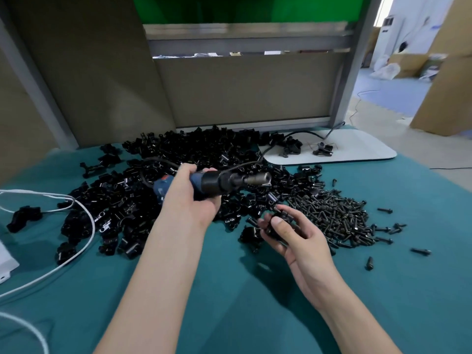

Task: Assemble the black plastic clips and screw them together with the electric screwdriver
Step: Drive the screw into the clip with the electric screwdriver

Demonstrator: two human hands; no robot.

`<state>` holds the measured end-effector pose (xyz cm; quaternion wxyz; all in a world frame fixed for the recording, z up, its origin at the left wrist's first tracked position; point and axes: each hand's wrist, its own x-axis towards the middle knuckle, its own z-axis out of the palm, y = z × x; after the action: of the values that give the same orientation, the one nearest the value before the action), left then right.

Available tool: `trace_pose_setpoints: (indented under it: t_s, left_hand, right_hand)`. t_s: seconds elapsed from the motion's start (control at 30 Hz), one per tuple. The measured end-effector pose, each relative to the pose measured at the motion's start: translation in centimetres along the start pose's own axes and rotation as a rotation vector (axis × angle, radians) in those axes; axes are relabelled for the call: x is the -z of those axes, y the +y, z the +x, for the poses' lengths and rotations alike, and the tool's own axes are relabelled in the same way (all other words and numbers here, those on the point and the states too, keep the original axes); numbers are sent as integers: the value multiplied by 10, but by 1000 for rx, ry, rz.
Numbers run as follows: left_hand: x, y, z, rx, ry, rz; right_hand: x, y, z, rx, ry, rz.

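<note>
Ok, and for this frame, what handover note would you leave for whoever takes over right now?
Left hand grips the electric screwdriver above the pile, its bit pointing right and not on any screw.
Right hand holds a black clip in curled fingers, low over the teal cloth.
Loose black clips are heaped in the centre, with screws heaped to their right.
Done: two clip sets lie on the white board; whether they are finished is unclear.
Left: screw the held clip together, then work through the pile.
</note>
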<state>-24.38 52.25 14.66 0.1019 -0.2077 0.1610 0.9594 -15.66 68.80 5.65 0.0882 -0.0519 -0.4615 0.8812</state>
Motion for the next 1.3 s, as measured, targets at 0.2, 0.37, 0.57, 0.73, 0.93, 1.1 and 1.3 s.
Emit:
trace_pose_setpoints:
  t_s: [0.2,0.37,0.57,0.73,0.93,1.1,1.3]
  left_hand:
    - [-11,10,3,-313,-82,5]
    - [-8,3,14,-546,-22,61]
    - [8,-13,26,-601,32,133]
    - [15,-12,30,-582,52,149]
    - [17,-11,33,-620,69,193]
    - [17,-12,34,-664,52,223]
    - [21,-17,33,-619,97,218]
  right_hand:
    - [0,4,-1,12,-34,-74]
    - [-1,7,-2,43,-63,-167]
    - [0,10,-2,78,-90,-234]
    - [2,12,-1,100,-107,-319]
    - [7,13,-1,137,-114,-479]
    - [10,14,-2,182,-98,-606]
    - [9,14,-3,188,-92,-596]
